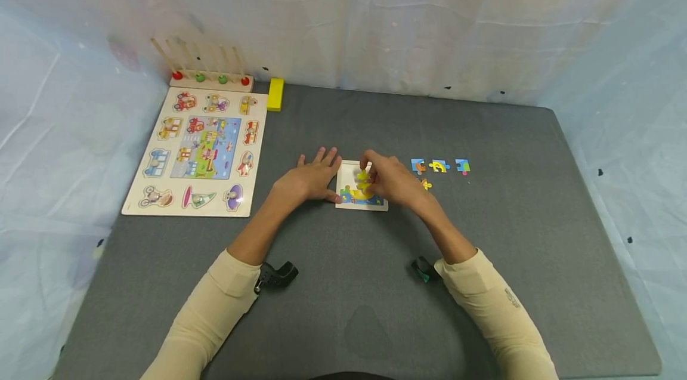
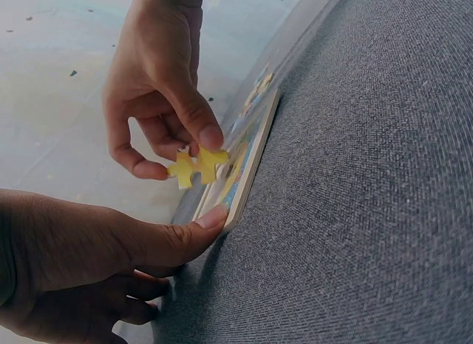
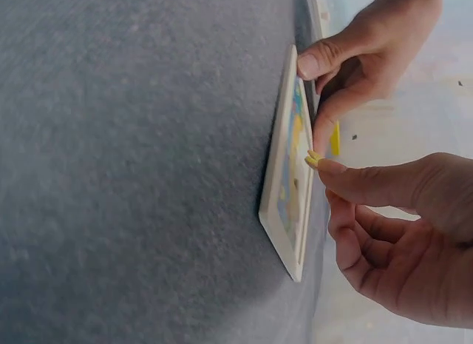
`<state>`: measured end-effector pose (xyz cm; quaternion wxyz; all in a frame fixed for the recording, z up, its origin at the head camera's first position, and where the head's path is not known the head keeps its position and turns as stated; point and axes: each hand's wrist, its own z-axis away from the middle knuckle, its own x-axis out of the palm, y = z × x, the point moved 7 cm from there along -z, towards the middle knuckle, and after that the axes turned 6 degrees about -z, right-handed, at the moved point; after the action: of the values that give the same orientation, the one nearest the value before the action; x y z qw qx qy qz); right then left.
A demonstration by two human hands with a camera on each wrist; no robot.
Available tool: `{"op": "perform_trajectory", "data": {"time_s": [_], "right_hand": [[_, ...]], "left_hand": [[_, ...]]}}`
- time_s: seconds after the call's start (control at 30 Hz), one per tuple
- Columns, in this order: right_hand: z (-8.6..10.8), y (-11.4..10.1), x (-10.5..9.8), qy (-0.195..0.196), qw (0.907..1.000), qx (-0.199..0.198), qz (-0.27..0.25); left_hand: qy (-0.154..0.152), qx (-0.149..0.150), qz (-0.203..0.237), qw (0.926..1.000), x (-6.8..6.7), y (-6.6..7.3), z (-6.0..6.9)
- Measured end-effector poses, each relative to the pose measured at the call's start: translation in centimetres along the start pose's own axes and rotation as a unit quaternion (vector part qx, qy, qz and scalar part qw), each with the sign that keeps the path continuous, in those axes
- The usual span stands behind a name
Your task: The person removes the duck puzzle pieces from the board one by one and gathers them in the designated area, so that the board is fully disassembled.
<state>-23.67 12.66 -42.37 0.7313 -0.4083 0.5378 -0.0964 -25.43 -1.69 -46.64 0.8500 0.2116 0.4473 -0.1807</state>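
Note:
A small square puzzle tray [image 1: 361, 207] with a pale wooden rim lies on the grey table, its near part filled with blue and yellow pieces. My right hand [image 1: 396, 180] pinches a yellow jigsaw piece [image 2: 196, 168] between thumb and finger, raised above the tray. At the tray's left side, my left hand [image 1: 307, 180] lies with its fingers spread, and its thumb [image 2: 214, 217] touches the rim near the front left corner. Part of the tray is hidden behind my right hand in the head view.
Several loose jigsaw pieces [image 1: 439, 166] lie right of the tray. Further left is a large wooden peg puzzle board [image 1: 244, 189]. Behind it stand a rack of upright pegs [image 1: 212, 83] and a yellow block [image 1: 275, 95]. A pale patterned sheet [image 1: 408, 28] hangs behind the table.

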Motion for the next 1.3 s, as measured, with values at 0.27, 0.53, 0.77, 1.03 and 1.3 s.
{"op": "perform_trajectory", "data": {"time_s": [0.27,0.53,0.77,1.03,1.3], "right_hand": [[1.1,0.4,-1.6,0.020,0.9994,0.025,0.014],[2.8,1.6,-4.0,0.043,0.9975,0.054,0.015],[4.4,2.7,-6.2,0.068,0.9957,0.061,0.020],[6.5,4.5,-8.5,0.079,0.9922,0.092,0.029],[8.5,7.4,-9.7,0.080,0.9881,0.127,0.035]], "left_hand": [[-0.003,0.000,0.001,1.0000,0.1,-0.1,0.0],[0.002,0.001,0.000,1.0000,0.0,0.0,0.0],[0.003,0.001,-0.003,1.0000,0.0,0.0,0.0],[0.002,-0.002,-0.007,1.0000,0.0,0.1,0.1],[0.005,-0.003,0.001,1.0000,0.0,0.0,0.1]]}}
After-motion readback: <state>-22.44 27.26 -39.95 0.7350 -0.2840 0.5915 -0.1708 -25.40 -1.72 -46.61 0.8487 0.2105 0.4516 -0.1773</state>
